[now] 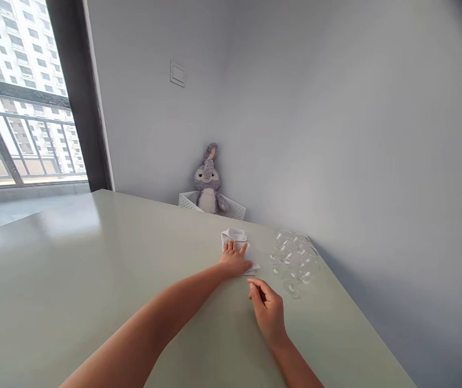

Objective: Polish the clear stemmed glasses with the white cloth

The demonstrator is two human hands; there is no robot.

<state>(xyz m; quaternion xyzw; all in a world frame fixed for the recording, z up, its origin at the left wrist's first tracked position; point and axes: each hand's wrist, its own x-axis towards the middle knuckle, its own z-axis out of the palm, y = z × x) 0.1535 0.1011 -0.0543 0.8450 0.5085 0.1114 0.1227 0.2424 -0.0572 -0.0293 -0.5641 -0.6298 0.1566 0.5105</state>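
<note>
In the head view, the folded white cloth [236, 235] lies on the table [166, 242] near its far edge, toward the far right corner, with a rounded, turned-over fold at its far end and thin layers fanning out at its near end. It looks light, soft and limp, so it should crease or slide easily under a push and is unlikely to break. A flat palm would steady it best; for lifting, a pinch on the loose layers at the near end or on the raised far fold seems surest.

The left hand [236, 260] rests palm down on the cloth, fingers spread, pressing rather than gripping. The right hand [268, 307] is curled narrow, thumb brought in to the bent fingers, just short of the cloth's near end; whether anything thin is pinched there cannot be told.

Clear stemmed glasses [306, 265] crowd together beside the cloth, by the table's right edge; they look fragile and slick. Past the far edge, a plush toy [208, 186] sits in a white perforated basket [235, 209].
</note>
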